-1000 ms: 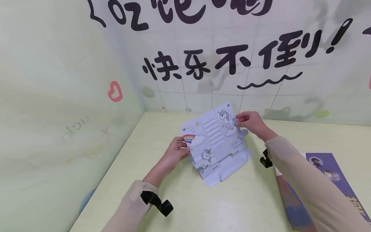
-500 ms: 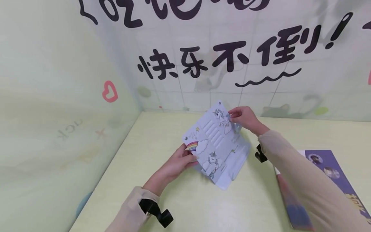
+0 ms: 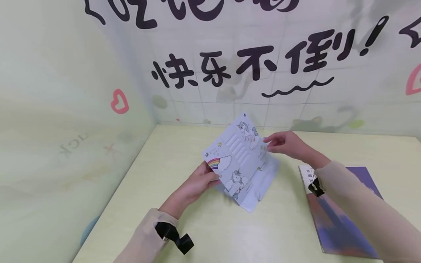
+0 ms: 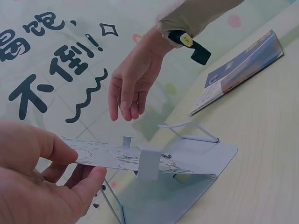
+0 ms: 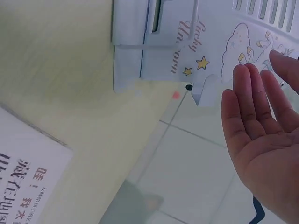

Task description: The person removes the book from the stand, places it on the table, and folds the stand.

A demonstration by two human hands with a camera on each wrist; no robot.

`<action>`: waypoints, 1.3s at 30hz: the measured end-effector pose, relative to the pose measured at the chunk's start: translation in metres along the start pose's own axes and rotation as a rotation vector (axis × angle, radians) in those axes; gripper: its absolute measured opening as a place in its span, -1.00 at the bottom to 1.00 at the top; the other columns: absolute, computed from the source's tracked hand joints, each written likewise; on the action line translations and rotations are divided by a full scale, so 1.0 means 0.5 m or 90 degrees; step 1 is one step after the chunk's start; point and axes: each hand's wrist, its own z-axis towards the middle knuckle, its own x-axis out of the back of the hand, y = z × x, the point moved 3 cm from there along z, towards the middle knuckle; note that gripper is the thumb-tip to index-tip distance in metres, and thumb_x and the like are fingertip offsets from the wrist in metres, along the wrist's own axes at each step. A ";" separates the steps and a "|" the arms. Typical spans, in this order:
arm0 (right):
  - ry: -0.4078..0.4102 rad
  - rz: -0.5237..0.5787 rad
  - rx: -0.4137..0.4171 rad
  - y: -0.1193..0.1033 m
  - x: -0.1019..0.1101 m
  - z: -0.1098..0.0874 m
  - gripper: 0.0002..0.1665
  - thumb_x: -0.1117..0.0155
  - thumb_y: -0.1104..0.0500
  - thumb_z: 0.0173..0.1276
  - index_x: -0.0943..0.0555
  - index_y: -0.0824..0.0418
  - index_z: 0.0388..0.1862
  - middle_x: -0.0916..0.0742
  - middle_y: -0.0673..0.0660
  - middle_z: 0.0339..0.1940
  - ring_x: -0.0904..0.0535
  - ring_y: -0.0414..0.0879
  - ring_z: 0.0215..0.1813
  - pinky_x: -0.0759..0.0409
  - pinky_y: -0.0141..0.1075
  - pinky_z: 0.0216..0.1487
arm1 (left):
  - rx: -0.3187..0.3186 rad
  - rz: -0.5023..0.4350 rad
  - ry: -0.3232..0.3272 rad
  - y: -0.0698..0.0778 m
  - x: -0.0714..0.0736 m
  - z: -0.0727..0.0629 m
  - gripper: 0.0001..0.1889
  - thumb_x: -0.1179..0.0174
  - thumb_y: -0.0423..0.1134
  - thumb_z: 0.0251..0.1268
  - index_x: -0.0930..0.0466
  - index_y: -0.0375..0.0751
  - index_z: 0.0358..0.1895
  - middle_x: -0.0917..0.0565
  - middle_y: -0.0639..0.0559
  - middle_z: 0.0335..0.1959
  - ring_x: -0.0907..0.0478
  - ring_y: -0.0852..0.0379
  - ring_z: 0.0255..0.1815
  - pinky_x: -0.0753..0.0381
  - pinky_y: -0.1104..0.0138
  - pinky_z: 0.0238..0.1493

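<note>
A white book stand (image 3: 241, 157) printed with unicorns, clouds and a rainbow is tilted over the table, its base ledge toward the lower right. My left hand (image 3: 198, 180) pinches the panel's left edge between thumb and fingers, as the left wrist view also shows. Wire legs (image 4: 112, 200) spread from the stand's base plate. Beside the stand's right edge, my right hand (image 3: 289, 144) hovers with relaxed fingers. The left wrist view shows a gap between that hand and the panel. In the right wrist view its fingers (image 5: 244, 98) hold nothing.
A purple and blue book (image 3: 335, 230) lies on the pale table (image 3: 269, 237) at the right, partly under my right forearm. Behind the table stands a wall sheet (image 3: 184, 95) with large black lettering. Small black wrist cameras (image 3: 175, 235) sit on both sleeves.
Earlier both hands held the stand's opposite edges. The stand has been turned and tilted. My right hand has let go of its edge and moved off to the right.
</note>
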 end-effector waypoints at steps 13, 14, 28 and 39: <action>-0.094 -0.022 0.023 0.001 -0.085 -0.097 -0.69 -0.33 0.30 0.12 -0.58 0.45 -0.17 -0.66 0.04 -0.50 -0.52 -0.13 -0.44 -0.52 -0.37 -0.40 | 0.016 0.014 -0.007 0.006 0.001 -0.002 -0.38 0.17 -0.56 0.18 -0.04 -0.22 0.36 -0.38 -0.27 0.15 -0.43 -0.01 0.04 -0.43 0.23 0.09; -0.094 -0.017 0.018 0.004 -0.090 -0.097 -0.69 -0.34 0.29 0.12 -0.58 0.45 -0.17 -0.66 0.04 -0.51 -0.52 -0.13 -0.44 -0.51 -0.37 -0.40 | 0.016 0.017 -0.009 0.006 0.002 -0.002 -0.39 0.17 -0.56 0.18 -0.04 -0.22 0.35 -0.39 -0.27 0.15 -0.43 0.00 0.04 -0.43 0.24 0.08; -0.056 -0.024 0.005 0.024 -0.113 -0.070 -0.84 -0.36 0.27 0.09 -0.63 0.37 -0.38 -0.65 0.03 -0.52 -0.48 -0.14 -0.44 -0.50 -0.35 -0.39 | 0.019 0.018 0.006 0.009 0.000 0.007 -0.41 0.16 -0.56 0.13 -0.11 -0.28 0.32 -0.43 -0.27 0.10 -0.47 0.04 -0.04 -0.46 0.25 0.05; -0.072 -0.011 -0.011 0.021 -0.108 -0.070 -0.82 -0.38 0.27 0.07 -0.64 0.39 -0.39 -0.66 0.06 -0.51 -0.50 -0.15 -0.44 -0.51 -0.36 -0.39 | 0.025 0.004 0.017 0.006 -0.005 0.010 -0.39 0.15 -0.58 0.07 -0.15 -0.31 0.30 -0.48 -0.24 0.04 -0.50 0.08 -0.12 -0.51 0.32 -0.08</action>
